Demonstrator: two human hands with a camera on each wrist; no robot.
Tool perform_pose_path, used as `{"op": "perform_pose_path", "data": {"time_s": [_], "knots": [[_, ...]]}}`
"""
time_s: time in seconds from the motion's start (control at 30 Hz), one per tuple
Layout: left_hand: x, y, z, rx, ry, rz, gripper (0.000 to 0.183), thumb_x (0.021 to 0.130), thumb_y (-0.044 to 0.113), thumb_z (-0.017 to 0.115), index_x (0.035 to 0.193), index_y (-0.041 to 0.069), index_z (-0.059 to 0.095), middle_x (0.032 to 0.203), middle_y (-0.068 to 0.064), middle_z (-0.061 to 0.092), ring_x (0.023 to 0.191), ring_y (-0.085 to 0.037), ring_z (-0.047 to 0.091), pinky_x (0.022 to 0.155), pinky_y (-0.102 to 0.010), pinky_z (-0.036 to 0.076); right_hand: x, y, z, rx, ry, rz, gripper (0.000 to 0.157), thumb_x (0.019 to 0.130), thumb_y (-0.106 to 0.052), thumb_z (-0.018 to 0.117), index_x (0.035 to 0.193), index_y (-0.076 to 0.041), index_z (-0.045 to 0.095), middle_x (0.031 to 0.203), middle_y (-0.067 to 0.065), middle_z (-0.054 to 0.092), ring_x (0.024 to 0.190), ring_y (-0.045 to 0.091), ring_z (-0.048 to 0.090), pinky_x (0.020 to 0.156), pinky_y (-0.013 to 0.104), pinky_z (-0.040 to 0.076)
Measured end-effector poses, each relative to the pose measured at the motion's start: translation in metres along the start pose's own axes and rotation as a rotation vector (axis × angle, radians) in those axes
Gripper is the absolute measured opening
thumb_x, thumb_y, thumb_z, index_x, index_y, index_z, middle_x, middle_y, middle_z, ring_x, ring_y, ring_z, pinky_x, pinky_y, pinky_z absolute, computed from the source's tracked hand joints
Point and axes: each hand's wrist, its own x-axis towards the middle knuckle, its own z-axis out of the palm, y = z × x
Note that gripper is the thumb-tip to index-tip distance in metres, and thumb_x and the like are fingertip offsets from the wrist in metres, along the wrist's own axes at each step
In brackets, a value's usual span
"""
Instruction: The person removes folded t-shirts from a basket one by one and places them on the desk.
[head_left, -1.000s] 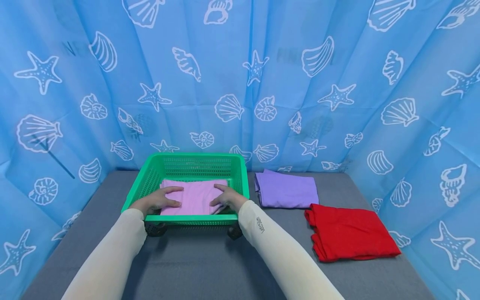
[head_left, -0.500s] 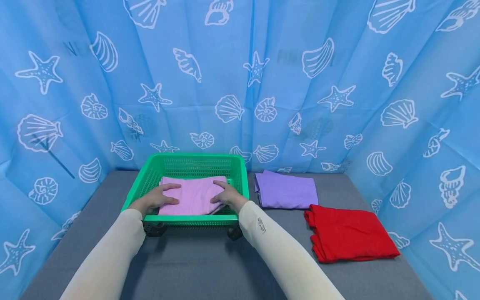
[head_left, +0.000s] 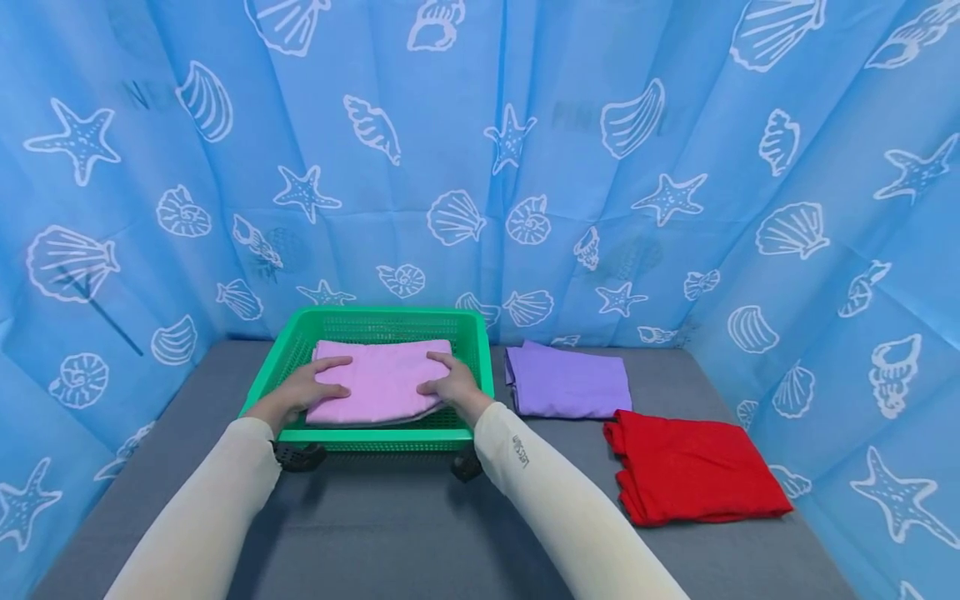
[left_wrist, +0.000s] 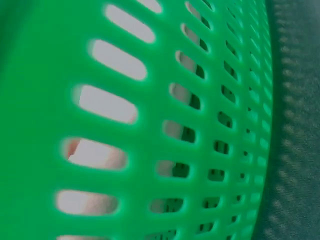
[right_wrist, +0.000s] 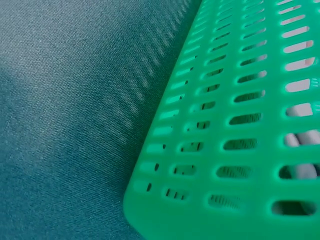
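Observation:
A folded pink cloth (head_left: 381,379) lies flat between my two hands, over the inside of a green plastic basket (head_left: 375,435). My left hand (head_left: 300,392) grips its left edge, and my right hand (head_left: 456,387) holds the right edge. Thumbs and some fingers show on top; the fingers beneath the cloth are hidden. Both wrists pass over the basket's front rim. Close up in the left wrist view is the slotted basket wall (left_wrist: 30,125), with pale patches behind its slots. The right wrist view also has the basket wall (right_wrist: 170,220) in front of the hand.
Right of the basket lies a folded purple cloth (head_left: 570,382). A folded red cloth (head_left: 697,471) sits nearer on the right, close to the purple one. All stand on a grey table surface (head_left: 390,533). A blue shell-patterned curtain (head_left: 465,125) encloses the back and sides.
Both hands have raised the pink cloth a little inside the basket, and its front edge now stands clear above the front rim. The basket and the other cloths stay put.

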Motion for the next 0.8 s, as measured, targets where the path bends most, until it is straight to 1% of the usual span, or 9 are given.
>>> {"op": "perform_pose_path", "data": {"time_s": [0.1,0.17,0.23,0.33,0.43,0.47,0.6,0.7,0.8], "knots": [[-0.001,0.000,-0.002,-0.020,0.008,-0.010,0.073,0.092,0.018,0.068,0.155,0.013,0.032,0.161,-0.028,0.005,0.143,-0.049,0.012,0.104,-0.058,0.038,-0.001,-0.001,0.001,0.032,0.005,-0.011,0.066,0.085,0.002,0.072,0.144,-0.019,0.052,0.157,0.014,0.031,0.088,0.019,0.057,0.065,0.024,0.047],[-0.003,0.000,-0.004,-0.034,0.014,-0.013,0.074,0.092,0.020,0.068,0.156,0.015,0.031,0.162,-0.026,0.005,0.143,-0.048,0.012,0.105,-0.058,0.036,0.001,-0.001,0.001,0.062,0.007,-0.016,0.066,0.085,0.002,0.071,0.144,-0.019,0.051,0.158,0.015,0.030,0.090,0.018,0.056,0.064,0.023,0.046],[-0.004,0.001,-0.006,-0.051,0.022,-0.020,0.074,0.092,0.021,0.068,0.156,0.018,0.030,0.163,-0.025,0.003,0.143,-0.047,0.013,0.106,-0.058,0.035,0.002,0.000,0.000,0.105,-0.006,-0.012,0.067,0.086,0.003,0.071,0.145,-0.019,0.050,0.159,0.015,0.027,0.085,0.016,0.055,0.062,0.022,0.046],[-0.006,0.004,-0.009,-0.076,0.031,-0.020,0.074,0.093,0.024,0.067,0.156,0.022,0.029,0.163,-0.023,0.002,0.143,-0.044,0.016,0.104,-0.054,0.037,0.002,-0.001,-0.002,0.178,-0.041,-0.002,0.068,0.087,0.002,0.070,0.147,-0.019,0.047,0.158,0.017,0.026,0.079,0.014,0.057,0.059,0.021,0.046],[-0.008,0.008,-0.010,-0.105,0.038,-0.025,0.074,0.093,0.027,0.067,0.156,0.024,0.029,0.164,-0.021,0.000,0.139,-0.042,0.023,0.100,-0.048,0.039,-0.002,-0.007,-0.008,0.245,-0.092,0.024,0.070,0.088,0.001,0.069,0.150,-0.019,0.042,0.151,0.022,0.035,0.055,0.008,0.052,0.053,0.020,0.043],[-0.010,0.010,-0.009,-0.112,0.043,-0.025,0.074,0.093,0.027,0.066,0.156,0.024,0.029,0.164,-0.020,0.000,0.138,-0.041,0.024,0.099,-0.047,0.039,-0.004,-0.010,-0.011,0.264,-0.109,0.028,0.071,0.089,0.001,0.069,0.151,-0.019,0.041,0.148,0.024,0.038,0.054,0.008,0.052,0.053,0.019,0.042],[-0.017,0.019,-0.006,-0.145,0.075,-0.027,0.073,0.093,0.025,0.066,0.156,0.024,0.029,0.164,-0.019,0.002,0.138,-0.040,0.022,0.100,-0.047,0.036,-0.013,-0.021,-0.021,0.301,-0.160,0.032,0.074,0.089,0.000,0.068,0.153,-0.020,0.037,0.136,0.024,0.048,0.056,0.010,0.058,0.055,0.020,0.047],[-0.023,0.028,-0.002,-0.160,0.096,-0.017,0.073,0.092,0.024,0.065,0.156,0.026,0.031,0.164,-0.018,0.004,0.136,-0.040,0.024,0.099,-0.045,0.036,-0.021,-0.026,-0.032,0.291,-0.171,0.032,0.075,0.089,-0.002,0.069,0.153,-0.022,0.036,0.138,0.020,0.046,0.063,0.013,0.061,0.061,0.023,0.050],[-0.030,0.039,0.003,-0.164,0.096,0.007,0.073,0.091,0.023,0.066,0.155,0.026,0.032,0.164,-0.019,0.005,0.133,-0.038,0.030,0.095,-0.042,0.039,-0.030,-0.027,-0.044,0.280,-0.165,0.034,0.076,0.089,-0.004,0.071,0.153,-0.025,0.037,0.145,0.019,0.042,0.072,0.015,0.063,0.067,0.025,0.051]]}}
